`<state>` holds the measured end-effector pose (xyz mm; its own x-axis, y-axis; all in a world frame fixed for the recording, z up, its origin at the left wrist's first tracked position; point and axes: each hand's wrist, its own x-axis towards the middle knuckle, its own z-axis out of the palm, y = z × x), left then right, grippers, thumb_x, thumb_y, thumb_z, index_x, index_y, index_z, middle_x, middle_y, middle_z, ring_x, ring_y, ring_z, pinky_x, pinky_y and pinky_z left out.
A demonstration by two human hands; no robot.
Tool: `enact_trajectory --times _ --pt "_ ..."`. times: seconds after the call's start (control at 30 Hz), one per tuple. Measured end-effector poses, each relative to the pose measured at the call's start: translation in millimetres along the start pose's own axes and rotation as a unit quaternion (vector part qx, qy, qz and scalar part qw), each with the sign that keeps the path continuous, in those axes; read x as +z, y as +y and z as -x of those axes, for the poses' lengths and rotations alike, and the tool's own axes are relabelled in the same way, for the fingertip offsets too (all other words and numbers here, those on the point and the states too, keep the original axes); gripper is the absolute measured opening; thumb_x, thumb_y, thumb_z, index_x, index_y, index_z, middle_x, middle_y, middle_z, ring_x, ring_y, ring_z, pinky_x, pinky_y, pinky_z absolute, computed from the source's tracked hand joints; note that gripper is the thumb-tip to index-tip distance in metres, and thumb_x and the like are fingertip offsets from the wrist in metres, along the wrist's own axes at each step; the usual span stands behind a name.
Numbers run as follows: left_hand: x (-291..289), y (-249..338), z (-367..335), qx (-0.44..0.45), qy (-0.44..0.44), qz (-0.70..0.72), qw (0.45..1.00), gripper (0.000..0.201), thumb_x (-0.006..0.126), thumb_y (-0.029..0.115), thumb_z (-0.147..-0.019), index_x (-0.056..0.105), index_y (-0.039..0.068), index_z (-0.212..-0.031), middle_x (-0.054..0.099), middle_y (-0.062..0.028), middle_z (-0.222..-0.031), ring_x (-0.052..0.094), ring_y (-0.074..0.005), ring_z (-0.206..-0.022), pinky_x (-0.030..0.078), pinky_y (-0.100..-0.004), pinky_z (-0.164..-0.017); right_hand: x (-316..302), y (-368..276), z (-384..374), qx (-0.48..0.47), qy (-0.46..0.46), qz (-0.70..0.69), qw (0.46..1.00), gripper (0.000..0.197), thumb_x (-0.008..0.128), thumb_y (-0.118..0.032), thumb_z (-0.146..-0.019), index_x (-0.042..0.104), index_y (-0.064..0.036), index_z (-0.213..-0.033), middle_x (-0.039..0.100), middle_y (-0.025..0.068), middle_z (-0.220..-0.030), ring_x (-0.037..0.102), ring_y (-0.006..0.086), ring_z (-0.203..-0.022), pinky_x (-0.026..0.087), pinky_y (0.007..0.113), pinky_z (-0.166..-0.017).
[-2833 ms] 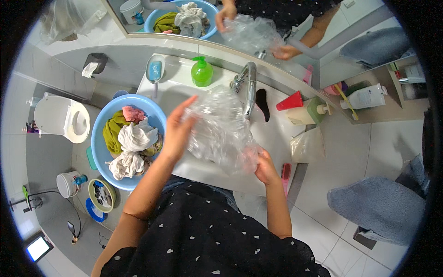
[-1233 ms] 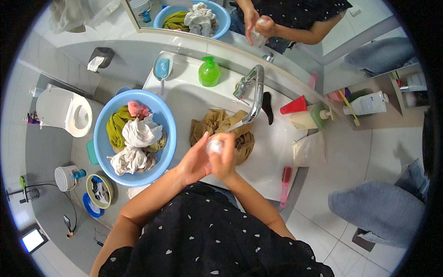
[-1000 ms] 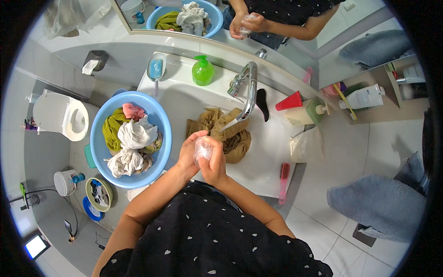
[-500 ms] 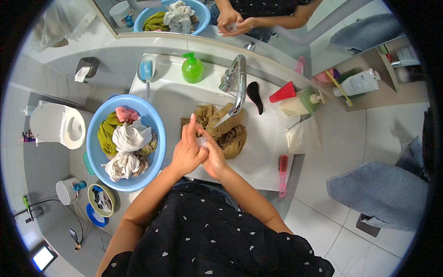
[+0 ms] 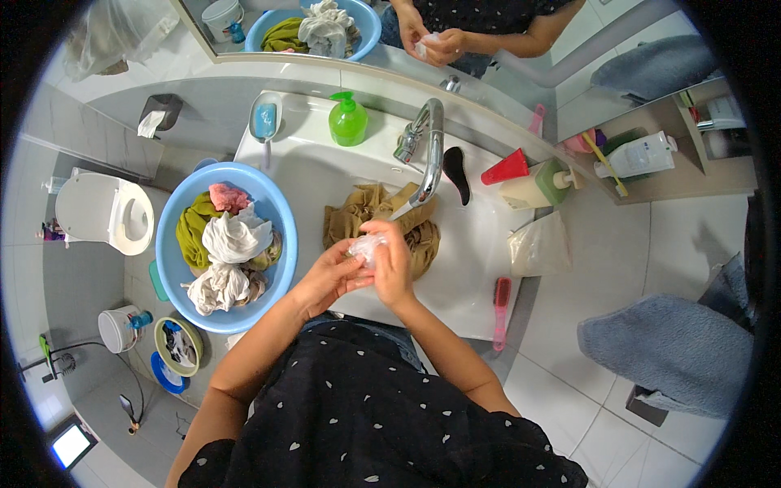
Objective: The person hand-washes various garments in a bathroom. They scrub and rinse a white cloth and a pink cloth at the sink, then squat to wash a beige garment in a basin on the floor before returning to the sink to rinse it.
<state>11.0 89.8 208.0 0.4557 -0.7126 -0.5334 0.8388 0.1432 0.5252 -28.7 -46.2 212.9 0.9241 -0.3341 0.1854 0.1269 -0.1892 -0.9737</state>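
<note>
Over the front of the white sink [image 5: 313, 180], my left hand [image 5: 327, 279] and my right hand [image 5: 396, 271] meet around a small crumpled piece of whitish clear plastic [image 5: 368, 249]. Fingers of both hands are curled on it. Just beyond them, a bunched wet tan cloth [image 5: 346, 218] lies in the basin. Water runs onto the cloth from the chrome faucet [image 5: 434, 146], whose spout ends close above my right hand. Part of the cloth is hidden behind my hands.
A blue basin [image 5: 167, 268] of white, olive and pink laundry stands left of the sink. Along the back rim are a soap dish [image 5: 277, 102], a green pump bottle [image 5: 348, 126], a black comb-like tool [image 5: 455, 172] and a red tube [image 5: 504, 167]. A pink brush [image 5: 501, 313] lies right.
My left index finger was stretched out and is now curled in. The hands have shifted slightly right, and more of the whitish plastic shows between them.
</note>
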Motion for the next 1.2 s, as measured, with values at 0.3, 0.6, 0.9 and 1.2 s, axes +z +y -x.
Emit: enact_trajectory --times 0.3,0.6,0.9,1.2 --pt "-10.2 23.3 -1.1 0.121 0.113 0.025 0.986 0.031 0.048 -0.001 -0.081 0.048 0.015 -0.107 0.056 0.0006 -0.093 0.056 -0.0058 -0.075 0.045 -0.0158 -0.054 -4.6 -17.8 -5.5 -0.107 -0.144 0.105 0.978 0.028 0.053 -0.008 -0.076 0.057 -0.0058 -0.103 0.051 0.0142 -0.106 0.046 0.0332 -0.107 0.038 0.042 -0.090" --pt "-13.1 11.2 -2.8 0.136 0.024 -0.127 0.982 0.027 0.056 -0.007 -0.075 0.055 0.012 -0.093 0.056 0.0013 -0.089 0.054 -0.0088 -0.077 0.044 -0.0206 -0.062 -26.8 -7.4 -7.8 -0.035 -0.189 0.115 0.975 0.020 0.067 -0.011 -0.078 0.058 -0.0058 -0.095 0.055 0.0096 -0.084 0.058 0.0237 -0.074 0.048 0.032 -0.068" --pt "11.7 35.6 11.3 0.399 0.076 -0.503 0.763 0.034 0.058 -0.014 -0.062 0.063 0.005 -0.089 0.057 -0.0118 -0.097 0.056 -0.0274 -0.090 0.045 -0.0319 -0.076 -12.6 1.0 -19.0 0.355 -0.052 -0.411 0.838 0.018 0.060 -0.007 -0.086 0.050 -0.0086 -0.101 0.055 -0.0001 -0.086 0.051 0.0061 -0.069 0.039 0.019 -0.052" --pt "5.0 44.4 31.9 0.444 -0.043 -0.657 0.607 0.030 0.058 -0.006 -0.066 0.065 0.010 -0.092 0.057 -0.0099 -0.110 0.056 -0.0268 -0.098 0.050 -0.0334 -0.077 -3.3 22.6 -2.2 0.504 -0.116 -0.453 0.726 0.010 0.054 -0.015 -0.088 0.053 -0.0136 -0.098 0.056 -0.0021 -0.080 0.049 0.0031 -0.054 0.027 0.016 -0.032"
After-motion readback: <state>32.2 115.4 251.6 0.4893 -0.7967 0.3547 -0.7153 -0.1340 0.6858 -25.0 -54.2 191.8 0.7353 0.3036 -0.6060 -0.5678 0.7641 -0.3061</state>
